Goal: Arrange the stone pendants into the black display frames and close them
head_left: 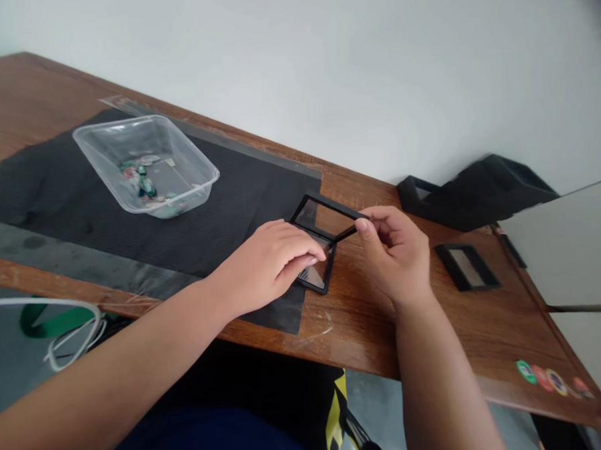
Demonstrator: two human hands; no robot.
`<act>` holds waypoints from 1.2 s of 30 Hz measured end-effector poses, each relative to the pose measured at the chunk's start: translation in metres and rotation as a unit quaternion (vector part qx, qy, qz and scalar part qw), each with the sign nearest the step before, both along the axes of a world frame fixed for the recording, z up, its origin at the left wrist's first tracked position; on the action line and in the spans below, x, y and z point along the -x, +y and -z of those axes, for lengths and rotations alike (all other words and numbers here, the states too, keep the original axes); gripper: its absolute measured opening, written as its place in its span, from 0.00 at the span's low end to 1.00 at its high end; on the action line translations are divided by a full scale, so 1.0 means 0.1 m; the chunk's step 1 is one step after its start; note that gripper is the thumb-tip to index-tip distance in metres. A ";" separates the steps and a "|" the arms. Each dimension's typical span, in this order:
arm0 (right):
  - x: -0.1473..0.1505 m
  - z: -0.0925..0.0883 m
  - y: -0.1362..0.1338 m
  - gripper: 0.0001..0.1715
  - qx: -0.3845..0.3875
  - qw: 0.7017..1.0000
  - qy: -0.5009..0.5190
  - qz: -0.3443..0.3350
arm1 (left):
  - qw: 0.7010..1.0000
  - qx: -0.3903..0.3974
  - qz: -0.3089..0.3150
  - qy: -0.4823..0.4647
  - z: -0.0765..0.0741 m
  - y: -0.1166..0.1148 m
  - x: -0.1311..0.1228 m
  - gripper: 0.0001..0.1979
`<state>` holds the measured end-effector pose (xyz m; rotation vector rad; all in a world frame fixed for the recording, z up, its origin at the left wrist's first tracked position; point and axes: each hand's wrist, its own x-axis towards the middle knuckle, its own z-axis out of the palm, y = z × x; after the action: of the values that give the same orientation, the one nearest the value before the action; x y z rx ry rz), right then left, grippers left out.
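Note:
A black hinged display frame (324,198) with clear film windows stands unfolded at the right end of the black mat. My right hand (400,250) pinches the corner of its raised half between thumb and fingers. Over the lower half (323,277), which lies flat, is my left hand (276,256), its thumb and fingertips pressed together. Whatever those fingertips may hold is hidden. To the left, a clear plastic tub (197,183) contains several small green, white and reddish pieces (146,186), too small to name.
The black mat (220,222) is taped onto a brown wooden table (365,309) against a white wall. At the right lie another black frame (468,268) and a stack of black frames (484,188). Round stickers (555,381) mark the near right corner. A white cable (77,302) hangs below.

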<state>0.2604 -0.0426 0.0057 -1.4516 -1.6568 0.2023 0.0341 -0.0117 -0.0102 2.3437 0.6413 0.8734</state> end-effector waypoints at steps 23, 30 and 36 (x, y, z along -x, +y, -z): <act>-0.01 0.00 0.00 0.11 -0.003 1.000 -0.003 -0.002 | 0.993 -0.101 -0.043 0.039 0.03 0.03 -0.04 0.06; -0.02 0.01 0.00 0.12 -0.002 1.000 -0.013 0.002 | 0.986 -0.142 -0.059 0.062 0.05 0.00 -0.04 0.06; -0.02 0.01 -0.01 0.11 -0.002 1.000 -0.013 0.000 | 0.983 -0.158 -0.067 0.070 0.06 -0.02 -0.03 0.06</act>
<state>0.2620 -0.0436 0.0045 -1.4565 -1.6767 0.1804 0.0370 -0.0137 -0.0158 2.6905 0.7745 0.9315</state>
